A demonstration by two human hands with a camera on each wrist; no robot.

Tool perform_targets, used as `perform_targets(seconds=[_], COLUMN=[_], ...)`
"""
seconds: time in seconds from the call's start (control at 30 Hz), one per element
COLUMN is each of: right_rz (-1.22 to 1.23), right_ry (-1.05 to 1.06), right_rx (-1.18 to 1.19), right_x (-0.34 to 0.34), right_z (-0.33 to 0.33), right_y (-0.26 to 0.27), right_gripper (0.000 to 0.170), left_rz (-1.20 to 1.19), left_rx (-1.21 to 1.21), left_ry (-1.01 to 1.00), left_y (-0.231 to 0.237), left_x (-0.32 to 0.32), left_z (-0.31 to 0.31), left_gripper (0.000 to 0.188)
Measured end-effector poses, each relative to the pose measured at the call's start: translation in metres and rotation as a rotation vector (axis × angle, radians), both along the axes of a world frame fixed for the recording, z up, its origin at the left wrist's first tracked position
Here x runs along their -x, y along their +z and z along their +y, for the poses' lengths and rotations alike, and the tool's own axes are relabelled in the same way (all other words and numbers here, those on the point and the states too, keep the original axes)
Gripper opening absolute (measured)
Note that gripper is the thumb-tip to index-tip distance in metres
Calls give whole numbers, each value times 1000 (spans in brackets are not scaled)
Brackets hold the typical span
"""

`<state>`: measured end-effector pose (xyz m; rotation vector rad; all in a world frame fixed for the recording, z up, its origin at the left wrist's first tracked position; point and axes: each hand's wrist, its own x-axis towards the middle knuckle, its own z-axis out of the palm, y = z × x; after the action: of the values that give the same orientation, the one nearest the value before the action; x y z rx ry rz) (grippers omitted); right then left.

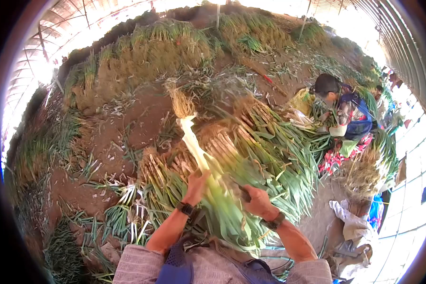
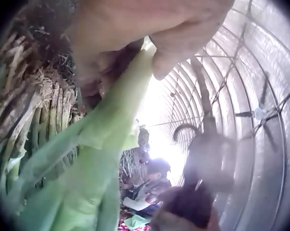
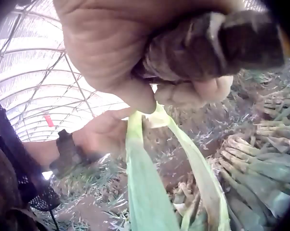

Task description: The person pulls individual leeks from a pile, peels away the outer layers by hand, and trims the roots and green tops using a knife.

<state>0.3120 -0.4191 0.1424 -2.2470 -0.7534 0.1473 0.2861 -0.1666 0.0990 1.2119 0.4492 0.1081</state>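
A large leek [image 1: 193,142] hangs at a tilt, its brown roots up and its green leaves down. My left hand [image 1: 195,188] grips its pale stalk, fingers curled round it; in the left wrist view the hand [image 2: 150,33] covers part of the stalk [image 2: 121,91]. Beside the leaves, my right hand [image 1: 260,203] is curled round a dark handle, which looks wrapped in the right wrist view [image 3: 198,45]. There, the right thumb and fingertips are at the torn top of a leaf strip [image 3: 195,154]; the exact contact is hidden.
Rows of leeks [image 1: 279,151] lie beneath and right of my hands. Another person [image 1: 348,113] crouches at the right near a yellow bag [image 1: 302,102]. Leek piles [image 1: 151,57] line the back, loose leaves litter the soil, and pale sacking [image 1: 357,227] lies at lower right.
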Motion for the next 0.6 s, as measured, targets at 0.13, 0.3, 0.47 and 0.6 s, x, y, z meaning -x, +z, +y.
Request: perform_targets(seconds=[0.13, 0.3, 0.47, 0.6], right_rz=[4, -106, 11, 99], right_ry=[-32, 45, 84, 177], right_rx=[135, 19, 167, 200], right_x=[-14, -16, -10, -2], right_z=[16, 24, 16, -6], right_y=[6, 13, 10, -6], right_gripper=[27, 33, 30, 25], left_rz=[-89, -52, -4, -48], left_rx=[-152, -214, -157, 25], left_ry=[-40, -1, 17, 104], left_y=[-1, -17, -17, -17], left_x=[6, 9, 15, 19], left_z=[-5, -7, 3, 15], left_gripper=[30, 31, 36, 39])
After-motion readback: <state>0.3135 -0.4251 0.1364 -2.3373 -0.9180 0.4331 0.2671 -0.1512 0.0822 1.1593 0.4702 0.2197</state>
